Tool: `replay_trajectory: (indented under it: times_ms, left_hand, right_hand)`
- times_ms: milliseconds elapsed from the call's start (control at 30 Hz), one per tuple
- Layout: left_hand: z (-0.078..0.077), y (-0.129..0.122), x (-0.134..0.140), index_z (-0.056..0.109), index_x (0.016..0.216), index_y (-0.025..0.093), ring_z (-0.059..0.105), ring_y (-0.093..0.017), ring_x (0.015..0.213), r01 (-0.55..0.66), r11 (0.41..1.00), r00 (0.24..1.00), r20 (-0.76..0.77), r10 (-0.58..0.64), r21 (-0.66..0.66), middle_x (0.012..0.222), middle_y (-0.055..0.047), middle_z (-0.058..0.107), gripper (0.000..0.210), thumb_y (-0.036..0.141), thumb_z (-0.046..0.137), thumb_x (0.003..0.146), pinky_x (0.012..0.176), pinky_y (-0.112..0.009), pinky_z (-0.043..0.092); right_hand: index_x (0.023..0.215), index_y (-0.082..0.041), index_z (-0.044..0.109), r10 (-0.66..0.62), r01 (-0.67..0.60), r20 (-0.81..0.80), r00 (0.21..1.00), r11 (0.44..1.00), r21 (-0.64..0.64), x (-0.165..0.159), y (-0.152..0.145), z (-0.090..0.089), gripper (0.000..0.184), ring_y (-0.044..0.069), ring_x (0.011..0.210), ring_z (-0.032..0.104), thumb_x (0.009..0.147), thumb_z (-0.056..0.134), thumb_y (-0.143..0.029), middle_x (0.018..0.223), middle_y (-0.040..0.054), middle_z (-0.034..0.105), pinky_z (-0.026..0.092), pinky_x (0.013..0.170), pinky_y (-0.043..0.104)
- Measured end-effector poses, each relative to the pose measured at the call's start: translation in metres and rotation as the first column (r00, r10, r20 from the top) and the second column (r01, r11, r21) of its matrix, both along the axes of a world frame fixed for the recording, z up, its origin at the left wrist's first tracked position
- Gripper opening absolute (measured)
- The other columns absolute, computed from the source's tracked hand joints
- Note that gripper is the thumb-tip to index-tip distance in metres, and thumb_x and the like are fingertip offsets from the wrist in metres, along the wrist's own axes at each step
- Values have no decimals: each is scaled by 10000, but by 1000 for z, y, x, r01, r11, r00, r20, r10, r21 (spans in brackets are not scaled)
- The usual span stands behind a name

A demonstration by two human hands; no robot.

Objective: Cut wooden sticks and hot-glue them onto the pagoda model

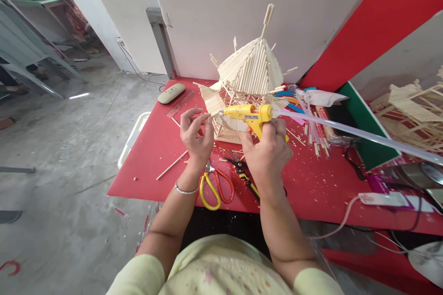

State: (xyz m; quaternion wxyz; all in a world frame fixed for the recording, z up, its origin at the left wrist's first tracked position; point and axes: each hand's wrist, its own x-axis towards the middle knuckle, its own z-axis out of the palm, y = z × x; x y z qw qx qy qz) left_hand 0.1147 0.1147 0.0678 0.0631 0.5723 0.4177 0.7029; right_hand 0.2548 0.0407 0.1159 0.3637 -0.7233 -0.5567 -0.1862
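My right hand (268, 147) is wrapped round the handle of a yellow hot glue gun (247, 113), its nozzle pointing left. A long translucent glue stick (346, 129) runs out of the gun's back to the right. In a pinch, my left hand (197, 136) holds a small wooden stick (215, 114) close to the nozzle; whether they touch, I cannot tell. Behind both hands stands a pavilion model (254, 71) of thin wooden sticks, with a pointed roof. The gun and hands hide part of its base.
Scissors (210, 189) with yellow and red handles and black-and-yellow pliers (247, 177) lie near the front edge of the red table (138, 170). A glasses case (171, 93) sits back left. At right are bundled sticks, a green box (367, 133) and a power strip (384, 199).
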Motion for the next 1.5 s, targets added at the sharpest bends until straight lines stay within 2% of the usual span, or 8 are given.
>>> replay_trajectory:
  times_ms: [200, 533, 933, 1500]
  left_hand:
    - [0, 1, 1, 754, 932, 224, 602, -132, 838, -15, 1000, 1000, 8, 15, -26, 1084, -73, 635, 99, 242, 658, 922, 576, -255, 458]
    - [-3, 5, 2, 748, 942, 215, 604, -120, 844, -36, 999, 999, -20, 37, 37, 1069, -65, 640, 91, 221, 657, 939, 562, -231, 465]
    - [-3, 4, 3, 745, 936, 203, 599, -108, 816, -45, 995, 998, -34, 48, 84, 1058, -62, 639, 72, 188, 676, 922, 547, -212, 466]
    - [-6, 5, 3, 733, 921, 199, 591, -108, 799, -78, 994, 996, -34, 81, 74, 1059, -66, 641, 62, 206, 672, 930, 546, -226, 465]
  right_hand:
    - [1171, -165, 632, -15, 15, 21, 1000, 1000, -10, 0, 2, 1, 339, 206, 759, 638, 876, 583, -326, 1114, 146, 658, 423, 561, 302]
    - [1132, -157, 641, -33, 33, 43, 999, 999, -12, -1, 0, 1, 303, 188, 758, 628, 889, 570, -324, 1091, 131, 662, 398, 549, 287]
    - [1117, -167, 631, 7, -7, 37, 999, 1000, 0, -3, 4, -7, 275, 198, 790, 632, 897, 551, -312, 1087, 131, 648, 424, 574, 292]
    - [1110, -160, 643, -39, 39, 31, 999, 999, -27, -3, -5, -5, 265, 191, 772, 633, 902, 570, -307, 1080, 128, 662, 425, 560, 288]
